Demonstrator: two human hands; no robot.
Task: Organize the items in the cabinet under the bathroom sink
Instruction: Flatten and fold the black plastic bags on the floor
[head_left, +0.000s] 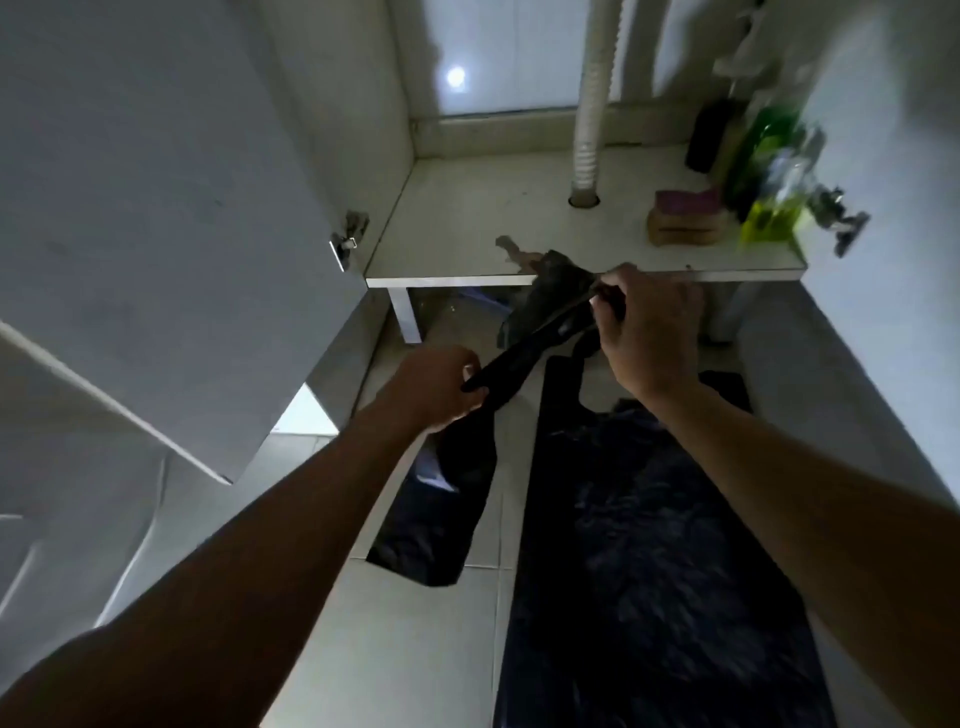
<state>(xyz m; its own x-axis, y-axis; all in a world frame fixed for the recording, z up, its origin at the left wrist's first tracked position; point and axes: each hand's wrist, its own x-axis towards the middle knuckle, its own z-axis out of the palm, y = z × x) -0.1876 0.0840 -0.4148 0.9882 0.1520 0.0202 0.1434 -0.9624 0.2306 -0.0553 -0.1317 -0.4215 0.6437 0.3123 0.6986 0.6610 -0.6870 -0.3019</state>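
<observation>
a: what's being handled?

b: a black plastic bag (524, 358), pulled into a taut strip between both hands, just in front of the cabinet shelf (467, 249), above the floor. its loose end hangs down from the left hand (441, 387) to the tiles.

a: and each grip?

b: the left grip is pressed together around the lower part of the strip; the right hand (647, 332) pinches the upper end with fingers curled in. stretching it like that probably flattens it for folding or rolling, so it stores small.

a: anything beside it?

b: a second black bag (649, 545) lies spread flat on the floor under the right forearm, likely waiting its turn.

a: and inside the cabinet?

b: the shelf is mostly bare. a ribbed drain hose (589, 130) drops through a hole in it. at the right side stand a dark bottle (709, 135) and green bottles (769, 176), close together, with a sponge (683, 221) just in front of them. the door (156, 208) hangs open on the left.
</observation>
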